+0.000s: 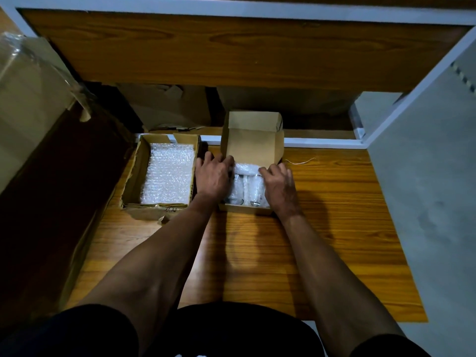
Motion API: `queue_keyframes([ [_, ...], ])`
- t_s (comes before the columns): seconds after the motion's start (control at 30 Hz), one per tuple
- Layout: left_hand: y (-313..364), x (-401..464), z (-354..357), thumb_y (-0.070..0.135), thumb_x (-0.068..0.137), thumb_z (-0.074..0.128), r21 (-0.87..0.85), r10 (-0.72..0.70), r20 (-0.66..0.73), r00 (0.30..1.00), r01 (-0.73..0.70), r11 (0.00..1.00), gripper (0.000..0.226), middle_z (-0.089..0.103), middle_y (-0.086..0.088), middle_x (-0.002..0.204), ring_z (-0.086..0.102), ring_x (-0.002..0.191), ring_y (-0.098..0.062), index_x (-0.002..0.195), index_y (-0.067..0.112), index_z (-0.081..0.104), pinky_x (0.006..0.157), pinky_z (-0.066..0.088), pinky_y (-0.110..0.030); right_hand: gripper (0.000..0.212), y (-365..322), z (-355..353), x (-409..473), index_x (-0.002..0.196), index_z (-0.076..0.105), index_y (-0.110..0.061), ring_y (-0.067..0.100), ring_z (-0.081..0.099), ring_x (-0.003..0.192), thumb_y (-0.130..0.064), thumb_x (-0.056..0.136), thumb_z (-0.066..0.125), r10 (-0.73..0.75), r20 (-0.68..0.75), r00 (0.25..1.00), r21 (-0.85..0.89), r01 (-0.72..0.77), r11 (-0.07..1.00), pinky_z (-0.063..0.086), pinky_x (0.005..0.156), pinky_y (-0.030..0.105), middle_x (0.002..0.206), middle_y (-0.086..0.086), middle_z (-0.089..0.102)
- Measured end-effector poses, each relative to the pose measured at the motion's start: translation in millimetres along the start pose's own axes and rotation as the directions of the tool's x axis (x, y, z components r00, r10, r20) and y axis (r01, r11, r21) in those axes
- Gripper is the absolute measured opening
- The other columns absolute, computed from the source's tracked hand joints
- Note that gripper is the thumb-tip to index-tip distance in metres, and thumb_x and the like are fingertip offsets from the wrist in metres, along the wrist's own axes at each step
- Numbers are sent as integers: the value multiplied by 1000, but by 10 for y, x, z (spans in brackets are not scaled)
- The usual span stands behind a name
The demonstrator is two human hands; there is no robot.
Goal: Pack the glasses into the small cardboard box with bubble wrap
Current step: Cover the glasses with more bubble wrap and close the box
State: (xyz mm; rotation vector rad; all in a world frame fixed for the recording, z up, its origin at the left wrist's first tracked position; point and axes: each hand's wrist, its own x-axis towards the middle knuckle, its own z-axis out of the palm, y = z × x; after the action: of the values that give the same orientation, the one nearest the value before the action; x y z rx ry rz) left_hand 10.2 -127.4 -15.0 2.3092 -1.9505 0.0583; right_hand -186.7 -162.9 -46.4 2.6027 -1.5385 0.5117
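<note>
Two glasses lying side by side in small cardboard box, bases toward near wall, lid flap standing up at back. Bubble wrap bunched over far ends of glasses, more lining the sides. Left hand over left edge of box, fingers bent down onto the wrap, apparently pressing or tucking; actual pinch not visible, cannot tell. Right hand on right edge, fingers curled at the wrap, grip likewise unclear. Second, bigger box just left, sheet of bubble wrap lying flat inside. All on wooden table; thin string near right of lid. Probably tucking stage, lid not yet closed. Risks, judged only: glasses look touching with no clear padding between, so knocking together and chipping if box shaken; hard press down could crack a rim; loose wrap springing back up could stop lid closing flat.
</note>
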Motion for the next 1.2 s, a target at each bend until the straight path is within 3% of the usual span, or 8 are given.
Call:
queue_keyframes([
  [0.13,-16,-15,6,45,94,61,23,45,39,998,-46,999,44,61,-4,125,47,121,-30,135,33,51,93,35,-46,37,-52,7,-6,125,71,-11,29,57,110,-1,91,64,34,71,997,-29,-32,999,50,91,43,117,12,70],
  [0.37,-20,-31,-19,44,93,63,96,75,53,996,-80,992,42,52,-7,132,42,125,-34,132,29,61,96,36,-49,32,-120,38,22,121,72,-12,28,54,110,-26,95,59,89,142,986,-90,-77,993,46,89,43,120,12,67],
  [0.67,-17,-28,45,39,98,55,149,140,146,979,-161,976,34,56,0,130,41,126,-30,127,27,66,91,34,-48,44,-184,107,-15,119,71,-12,29,52,110,-48,101,54,170,104,980,-62,-164,984,45,89,45,124,11,59],
  [0.83,-13,-47,48,50,102,32,139,155,81,985,-165,976,46,64,2,119,44,118,-28,115,27,70,87,31,-47,49,-189,104,23,121,71,-10,30,51,112,-50,103,48,153,142,978,-102,-139,985,44,90,46,121,12,61],
  [1.1,-44,-22,82,54,102,32,119,150,164,975,-171,978,46,69,0,121,42,126,-29,127,26,59,93,32,-52,41,-220,103,25,117,68,-9,33,56,107,-45,100,59,132,118,984,-89,-122,989,45,86,45,112,16,68],
  [1.2,-49,28,36,50,100,42,88,176,194,965,-196,977,42,70,-3,123,40,129,-32,130,22,54,96,32,-53,34,-237,104,10,122,64,-14,30,57,103,-37,98,66,66,64,996,-70,-62,996,46,85,43,112,13,68],
])
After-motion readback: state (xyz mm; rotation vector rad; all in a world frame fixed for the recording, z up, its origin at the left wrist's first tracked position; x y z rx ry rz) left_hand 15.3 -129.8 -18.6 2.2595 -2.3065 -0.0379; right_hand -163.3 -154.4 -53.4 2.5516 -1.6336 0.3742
